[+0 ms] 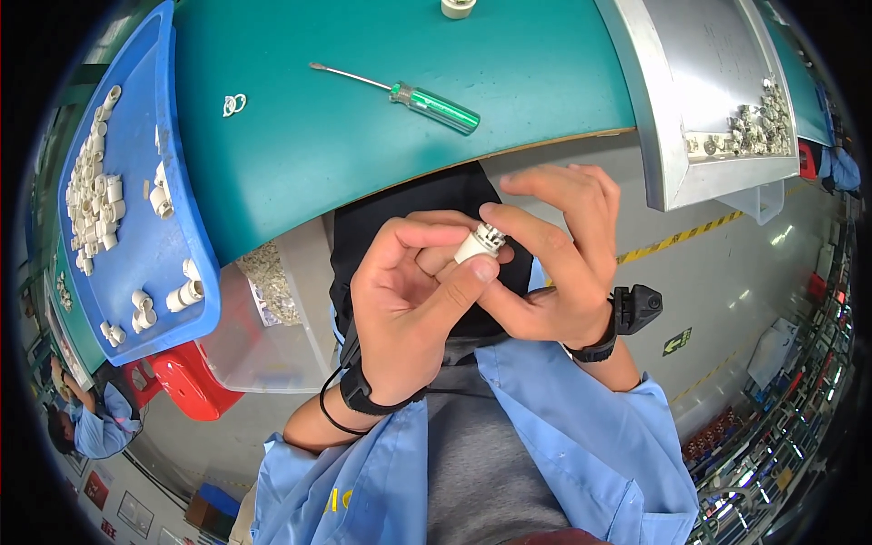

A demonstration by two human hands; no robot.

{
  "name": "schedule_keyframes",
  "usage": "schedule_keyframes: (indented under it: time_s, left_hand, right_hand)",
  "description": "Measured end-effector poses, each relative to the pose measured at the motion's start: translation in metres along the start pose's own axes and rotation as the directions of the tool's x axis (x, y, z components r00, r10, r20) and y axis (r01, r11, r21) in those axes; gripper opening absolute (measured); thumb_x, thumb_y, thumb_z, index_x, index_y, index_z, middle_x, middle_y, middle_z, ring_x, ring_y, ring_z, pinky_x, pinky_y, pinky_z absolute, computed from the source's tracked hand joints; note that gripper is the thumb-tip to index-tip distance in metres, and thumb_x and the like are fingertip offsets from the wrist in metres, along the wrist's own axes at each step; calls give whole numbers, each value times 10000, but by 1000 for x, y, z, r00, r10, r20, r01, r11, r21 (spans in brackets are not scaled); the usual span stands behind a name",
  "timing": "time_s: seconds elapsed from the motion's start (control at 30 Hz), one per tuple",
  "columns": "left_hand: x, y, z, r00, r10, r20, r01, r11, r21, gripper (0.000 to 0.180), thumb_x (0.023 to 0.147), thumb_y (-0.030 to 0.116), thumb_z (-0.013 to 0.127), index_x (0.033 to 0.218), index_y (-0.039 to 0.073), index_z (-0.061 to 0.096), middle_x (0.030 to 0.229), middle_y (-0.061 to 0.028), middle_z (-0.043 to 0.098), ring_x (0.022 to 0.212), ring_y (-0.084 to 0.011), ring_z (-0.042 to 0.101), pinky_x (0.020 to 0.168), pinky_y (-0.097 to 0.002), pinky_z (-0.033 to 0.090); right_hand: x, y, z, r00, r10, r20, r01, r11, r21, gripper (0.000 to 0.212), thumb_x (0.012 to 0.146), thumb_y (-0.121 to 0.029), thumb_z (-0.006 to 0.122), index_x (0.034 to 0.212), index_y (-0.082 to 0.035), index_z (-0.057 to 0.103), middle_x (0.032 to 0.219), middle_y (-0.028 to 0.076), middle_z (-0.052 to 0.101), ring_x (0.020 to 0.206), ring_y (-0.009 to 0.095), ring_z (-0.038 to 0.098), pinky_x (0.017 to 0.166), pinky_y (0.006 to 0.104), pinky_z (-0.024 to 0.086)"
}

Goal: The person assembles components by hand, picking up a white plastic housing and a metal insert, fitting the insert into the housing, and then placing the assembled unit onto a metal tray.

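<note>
Over my lap I hold a small white cylindrical socket (470,249) with a metal contact insert (490,236) at its upper right end. My left hand (404,282) pinches the white body between thumb and fingers. The index finger and thumb of my right hand (568,250) close on the metal end, while its other fingers are raised and bent. Whether the insert is fully seated in the socket, I cannot tell. Beyond my hands, a flat-blade screwdriver (436,107) with a green handle lies on the green table (272,173).
At left, a blue tray (163,309) carries many white sockets (95,200). Two white rings (234,104) and another white part (458,7) lie on the table. A metal tray (668,177) at right holds metal inserts (763,123). Below the table stand a clear bin (272,363) and red stool (186,381).
</note>
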State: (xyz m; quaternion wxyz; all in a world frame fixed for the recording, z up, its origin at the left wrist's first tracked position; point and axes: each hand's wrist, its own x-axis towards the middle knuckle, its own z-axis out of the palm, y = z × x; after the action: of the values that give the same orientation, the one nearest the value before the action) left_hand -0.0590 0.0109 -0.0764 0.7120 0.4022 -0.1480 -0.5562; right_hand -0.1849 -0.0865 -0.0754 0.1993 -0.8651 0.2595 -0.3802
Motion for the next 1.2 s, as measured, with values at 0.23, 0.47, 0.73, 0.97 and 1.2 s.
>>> schedule_keyframes:
  time_s: [0.23, 0.47, 0.73, 0.97, 1.2]
  left_hand:
    - [-2, 0, -5, 996, 74, 52, -79, 992, 99, 244, 908, -108, 631, 1132, -48, 555, 1110, -155, 635, 1020, -238, 684, 881, -347, 578]
    - [-7, -3, -3, 994, 102, 34, -106, 985, 138, 232, 912, -104, 626, 1135, -64, 575, 1085, -151, 649, 995, -228, 686, 874, -326, 576]
    - [-3, 5, -20, 980, -197, -31, 199, 977, 82, 226, 1043, 147, 509, 1098, -52, 599, 1034, -125, 645, 973, -175, 655, 892, -299, 517]
    - [9, 9, -43, 983, -180, 24, 170, 962, 213, 385, 1090, 302, 393, 1090, -32, 585, 1006, -94, 623, 961, -154, 591, 896, -299, 466]
    - [18, 5, -51, 997, -73, 6, 67, 949, 307, 375, 1090, 302, 402, 1058, -24, 586, 994, -72, 608, 933, -135, 558, 875, -281, 442]
  right_hand:
    - [0, -2, 5, 999, -51, -3, 51, 992, -119, 354, 665, -244, 799, 969, -76, 729, 932, 49, 690, 852, 234, 646, 920, 468, 391]
    - [-5, 9, 11, 985, -150, -85, 145, 988, -58, 340, 683, -259, 800, 969, -86, 741, 891, 32, 699, 818, 216, 664, 948, 466, 378]
    - [-15, 15, 32, 998, -53, 22, 49, 986, 161, 373, 718, -271, 795, 1015, -54, 740, 942, 78, 704, 849, 228, 670, 949, 472, 397]
    - [-17, 5, 75, 987, 163, 7, -151, 894, 422, 378, 720, -74, 798, 1065, 45, 702, 976, 156, 701, 847, 301, 663, 798, 401, 520]
    - [-10, 6, 84, 986, 165, 27, -160, 891, 425, 360, 724, -14, 789, 1059, 73, 686, 979, 183, 699, 821, 325, 668, 756, 378, 534]
